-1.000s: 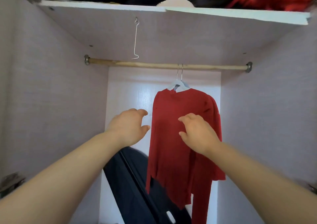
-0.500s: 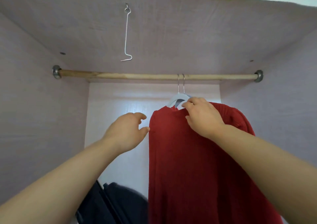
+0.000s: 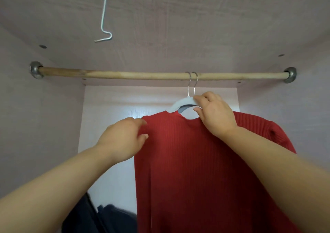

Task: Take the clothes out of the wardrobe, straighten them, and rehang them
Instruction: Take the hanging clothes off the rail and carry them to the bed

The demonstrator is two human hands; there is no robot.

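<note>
A red ribbed sweater (image 3: pixel 192 161) hangs on a white hanger (image 3: pixel 182 104) inside the wardrobe. Two metal hooks (image 3: pixel 192 82) sit side by side on the wooden rail (image 3: pixel 125 74), so a second hanger lies behind the first. My right hand (image 3: pixel 214 115) pinches the hanger's top at the neckline, fingers above and thumb below. My left hand (image 3: pixel 123 140) grips the sweater's left shoulder edge between curled fingers and thumb.
A bent white wire hook (image 3: pixel 104 18) dangles from the shelf underside at upper left. Dark clothing (image 3: pixel 100 216) lies heaped at the wardrobe bottom, lower left. The wardrobe side walls (image 3: pixel 35 125) close in on both sides; the rail's left part is bare.
The view has moved closer and tilted up. My left hand has reached right and taken hold of the sweater's shoulder. My right hand stays on the hanger top.
</note>
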